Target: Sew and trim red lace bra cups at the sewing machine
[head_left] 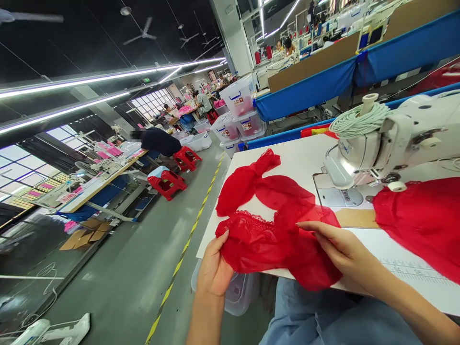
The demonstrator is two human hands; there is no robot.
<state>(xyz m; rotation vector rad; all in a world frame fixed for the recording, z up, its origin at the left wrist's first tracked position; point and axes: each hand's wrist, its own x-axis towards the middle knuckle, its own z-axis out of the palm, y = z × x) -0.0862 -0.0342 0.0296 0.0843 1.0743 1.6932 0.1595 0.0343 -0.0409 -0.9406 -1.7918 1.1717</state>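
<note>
A sheer red lace garment (pixel 258 239) hangs over the front edge of the white sewing table (pixel 212 239). At its left end, my left hand (pixel 215 263) pinches the lace edge between thumb and fingers. My right hand (pixel 334 244) grips the sheer cloth on the right side, fingertips pressed together. Beyond both hands, more red sheer fabric (pixel 237 184) lies bunched on the tabletop; whether it joins the held part I cannot tell. A white sewing machine (pixel 362 153) stands to the right, with its needle area apart from the cloth.
Another red fabric pile (pixel 424 220) lies right of the machine. A coil of pale green cord (pixel 359 120) rests on the machine head. Clear plastic bins (pixel 239 100) are stacked behind the table. Red stools (pixel 167 184) and a seated person (pixel 160 141) are across the aisle.
</note>
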